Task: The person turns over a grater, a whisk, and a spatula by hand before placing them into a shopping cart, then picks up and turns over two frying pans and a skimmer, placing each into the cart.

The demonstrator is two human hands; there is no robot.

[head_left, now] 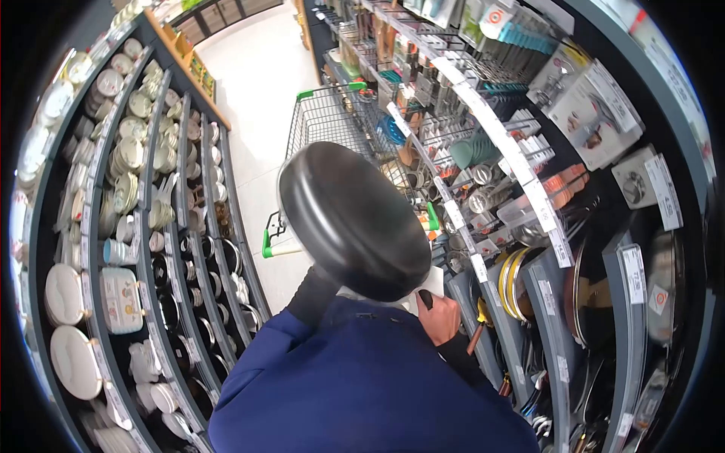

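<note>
A black frying pan [351,219] is held up in front of my chest, tilted, with its dark inner side showing. My right hand [438,317] is wrapped round the pan's black handle at the lower right. My left forearm in a dark sleeve reaches up to the pan's lower left edge, and the left hand itself is hidden behind the pan. Something white shows between the pan and my right hand.
Beyond the pan stands a wire shopping cart [325,121] with green corners. Shelves of plates and bowls [132,151] line the left side. On the right hang packaged kitchen tools [593,113], above upright pans [521,283] between dividers. Pale floor [253,98] runs ahead.
</note>
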